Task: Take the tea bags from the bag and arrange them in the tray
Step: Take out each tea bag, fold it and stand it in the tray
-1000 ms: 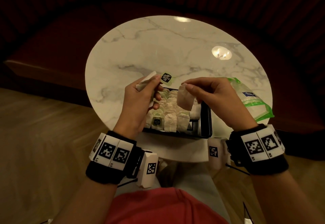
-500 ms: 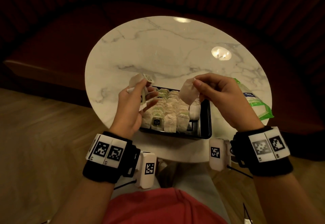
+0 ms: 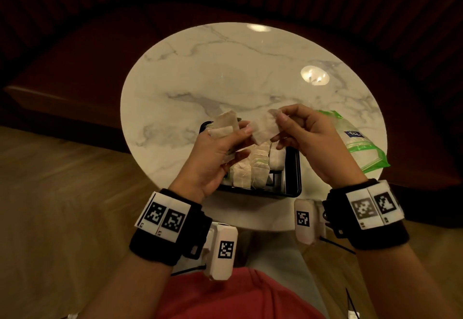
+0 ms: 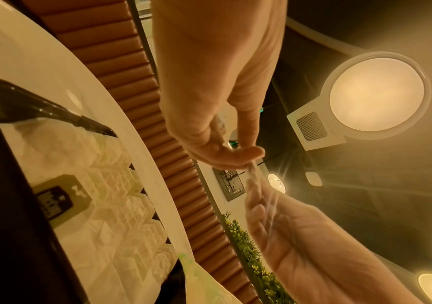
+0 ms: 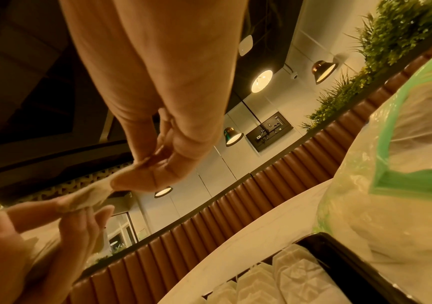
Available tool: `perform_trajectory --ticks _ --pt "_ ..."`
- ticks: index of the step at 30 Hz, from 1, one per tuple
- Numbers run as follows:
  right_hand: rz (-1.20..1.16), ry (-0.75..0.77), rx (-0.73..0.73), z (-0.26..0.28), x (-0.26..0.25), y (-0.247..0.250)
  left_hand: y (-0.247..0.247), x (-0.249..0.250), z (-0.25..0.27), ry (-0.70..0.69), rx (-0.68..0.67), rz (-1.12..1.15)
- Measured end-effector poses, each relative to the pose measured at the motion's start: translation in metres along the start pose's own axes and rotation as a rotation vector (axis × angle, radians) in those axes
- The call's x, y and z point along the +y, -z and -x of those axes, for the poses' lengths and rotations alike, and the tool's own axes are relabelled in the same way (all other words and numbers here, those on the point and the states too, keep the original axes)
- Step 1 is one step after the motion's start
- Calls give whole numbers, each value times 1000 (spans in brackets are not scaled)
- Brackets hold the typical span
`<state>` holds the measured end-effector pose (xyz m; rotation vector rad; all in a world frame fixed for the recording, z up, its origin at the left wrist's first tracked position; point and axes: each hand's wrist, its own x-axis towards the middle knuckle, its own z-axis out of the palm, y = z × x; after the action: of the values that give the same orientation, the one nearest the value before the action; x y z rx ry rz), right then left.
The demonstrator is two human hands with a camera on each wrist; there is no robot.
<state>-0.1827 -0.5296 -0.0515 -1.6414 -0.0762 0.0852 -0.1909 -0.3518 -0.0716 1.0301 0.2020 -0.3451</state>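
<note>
Our left hand pinches one teabag, right hand another; we should seat each upright in the tray rows.

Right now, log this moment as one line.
left hand: holds tea bags | right hand: pinches tea bag | black tray: part-filled | zip bag: on table

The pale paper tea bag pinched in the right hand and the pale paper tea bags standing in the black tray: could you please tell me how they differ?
The pale paper tea bag in the right hand hangs tilted in the air above the black tray, pinched by the right hand; the pale paper tea bags in the tray stand upright, untouched. The held one is alone; the trayed ones are packed in tight rows. All share the same pale, papery look.
</note>
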Motion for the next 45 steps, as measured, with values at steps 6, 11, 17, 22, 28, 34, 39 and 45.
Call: perform_trajectory --ticks 6,11,17,22,28,34,39,45 --pt "-14 -77 -9 2 8 -6 -1 -5 0 -2 16 -52" --pt "5 -78 -40 3 6 -5 1 -8 -2 -42 23 -183" --pt "191 -52 -75 3 4 1 1 -12 -3 -76 10 -269" --pt "378 15 -44 1 8 13 2 -15 -4 -15 48 -240" --pt "684 -34 4 -7 26 45 10 -10 -7 90 85 -177" --pt "888 -104 -158 -13 36 53 10 -7 -8 119 46 -183" --pt "1002 -241 -354 -21 39 48 10 -8 -8 133 51 -200" --pt "1284 -255 -275 -36 53 33 11 -7 -9 132 50 -201"
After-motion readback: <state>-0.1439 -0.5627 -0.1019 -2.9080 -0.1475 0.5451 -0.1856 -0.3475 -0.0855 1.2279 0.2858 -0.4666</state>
